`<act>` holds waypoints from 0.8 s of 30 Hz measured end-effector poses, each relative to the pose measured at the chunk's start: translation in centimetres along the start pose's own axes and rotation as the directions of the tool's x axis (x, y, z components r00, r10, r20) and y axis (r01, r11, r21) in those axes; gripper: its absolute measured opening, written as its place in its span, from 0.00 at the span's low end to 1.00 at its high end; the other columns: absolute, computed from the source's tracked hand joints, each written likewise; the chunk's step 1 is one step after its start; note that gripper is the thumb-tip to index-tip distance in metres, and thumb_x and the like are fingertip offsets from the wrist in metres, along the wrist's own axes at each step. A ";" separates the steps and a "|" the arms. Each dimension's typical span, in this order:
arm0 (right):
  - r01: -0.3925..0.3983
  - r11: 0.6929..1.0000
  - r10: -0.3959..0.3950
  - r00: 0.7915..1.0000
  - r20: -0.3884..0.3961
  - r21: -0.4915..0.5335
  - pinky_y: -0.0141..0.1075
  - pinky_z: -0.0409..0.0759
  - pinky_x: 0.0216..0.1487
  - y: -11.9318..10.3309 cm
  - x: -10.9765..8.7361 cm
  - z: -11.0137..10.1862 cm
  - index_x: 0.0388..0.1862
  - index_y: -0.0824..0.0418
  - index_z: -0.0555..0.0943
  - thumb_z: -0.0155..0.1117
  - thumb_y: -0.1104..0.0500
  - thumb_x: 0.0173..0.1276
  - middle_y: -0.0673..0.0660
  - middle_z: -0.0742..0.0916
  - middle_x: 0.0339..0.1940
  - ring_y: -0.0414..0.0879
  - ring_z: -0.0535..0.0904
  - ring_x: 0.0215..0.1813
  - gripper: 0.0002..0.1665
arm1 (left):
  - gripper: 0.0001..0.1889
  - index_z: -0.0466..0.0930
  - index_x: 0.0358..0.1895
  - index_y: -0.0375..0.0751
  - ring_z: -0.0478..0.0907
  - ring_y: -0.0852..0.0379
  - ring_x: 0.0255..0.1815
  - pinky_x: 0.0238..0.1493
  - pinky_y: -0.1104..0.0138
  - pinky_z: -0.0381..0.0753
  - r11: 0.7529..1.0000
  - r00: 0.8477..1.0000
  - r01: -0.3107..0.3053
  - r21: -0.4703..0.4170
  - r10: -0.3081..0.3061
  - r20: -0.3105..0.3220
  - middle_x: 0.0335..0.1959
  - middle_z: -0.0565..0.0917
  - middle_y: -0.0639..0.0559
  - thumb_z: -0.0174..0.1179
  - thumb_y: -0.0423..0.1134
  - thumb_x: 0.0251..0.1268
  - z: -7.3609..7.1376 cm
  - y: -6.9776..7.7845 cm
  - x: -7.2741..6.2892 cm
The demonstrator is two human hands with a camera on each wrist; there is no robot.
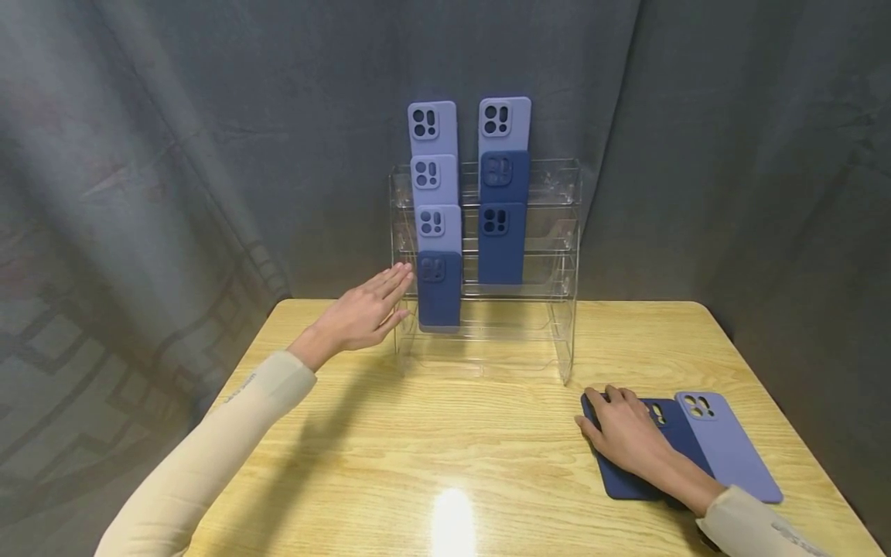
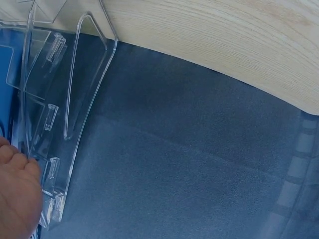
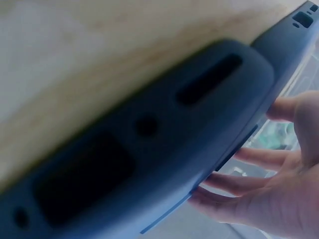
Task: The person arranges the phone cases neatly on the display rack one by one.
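My left hand (image 1: 365, 309), fingers straight, hovers at the left side of a clear acrylic display rack (image 1: 567, 340). Its fingertips are close to a dark blue phone case (image 1: 440, 298) on the rack's lower left; whether they touch it, I cannot tell. In the left wrist view part of this hand (image 2: 17, 194) shows beside the rack's clear side panel (image 2: 82, 99). On the table at the right, my right hand (image 1: 623, 429) rests with spread fingers on a dark blue phone case (image 1: 619, 480). The right wrist view shows the fingertips (image 3: 204, 196) against a dark case's face.
Beside that case lie another dark blue case (image 1: 685, 437) and a lavender case (image 1: 738, 456). The rack's left column holds several lavender cases (image 1: 445, 228); its right column has a lavender case (image 1: 515, 131) above two dark blue ones (image 1: 501, 255). Grey curtains (image 1: 313, 116) surround the wooden table (image 1: 390, 464).
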State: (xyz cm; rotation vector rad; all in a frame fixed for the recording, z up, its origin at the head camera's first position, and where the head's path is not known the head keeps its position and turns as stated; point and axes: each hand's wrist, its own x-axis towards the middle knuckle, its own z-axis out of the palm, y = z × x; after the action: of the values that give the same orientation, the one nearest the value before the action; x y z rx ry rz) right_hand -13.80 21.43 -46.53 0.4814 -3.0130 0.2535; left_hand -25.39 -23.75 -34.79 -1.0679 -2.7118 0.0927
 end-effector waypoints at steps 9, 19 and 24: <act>0.002 1.000 -0.002 1.000 0.003 0.005 0.72 0.80 0.55 -0.8 0.0 -0.3 0.67 0.66 0.81 0.70 0.49 0.73 0.80 0.83 0.59 0.80 0.79 0.60 0.31 | 0.35 0.52 0.84 0.31 0.50 0.40 0.89 0.88 0.52 0.53 1.000 1.000 0.000 -0.005 0.000 -0.006 0.87 0.53 0.35 0.42 0.51 0.86 -0.1 0.1 0.0; 0.065 0.997 -0.060 0.994 -0.094 0.051 0.65 0.83 0.57 -0.9 0.1 -0.1 0.55 0.66 0.87 0.76 0.54 0.66 0.71 0.90 0.50 0.70 0.86 0.52 0.23 | 0.36 0.52 0.83 0.31 0.50 0.40 0.88 0.88 0.51 0.54 1.000 1.000 0.006 0.000 -0.006 -0.011 0.86 0.55 0.34 0.44 0.51 0.85 -0.2 0.0 0.0; 0.085 0.990 -0.066 0.986 -0.156 0.117 0.60 0.87 0.48 -1.1 0.5 -0.8 0.51 0.67 0.88 0.79 0.58 0.62 0.68 0.92 0.44 0.64 0.89 0.44 0.21 | 0.36 0.51 0.84 0.32 0.49 0.41 0.89 0.88 0.52 0.53 1.000 1.000 0.004 0.007 -0.004 0.000 0.87 0.53 0.36 0.42 0.52 0.86 -0.1 0.1 0.0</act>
State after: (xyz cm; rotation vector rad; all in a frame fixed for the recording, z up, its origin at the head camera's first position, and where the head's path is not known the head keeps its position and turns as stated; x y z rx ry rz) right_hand -13.85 20.37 -45.56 0.5584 -2.8363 0.4509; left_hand -25.34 -23.71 -34.74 -1.0611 -2.7115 0.1024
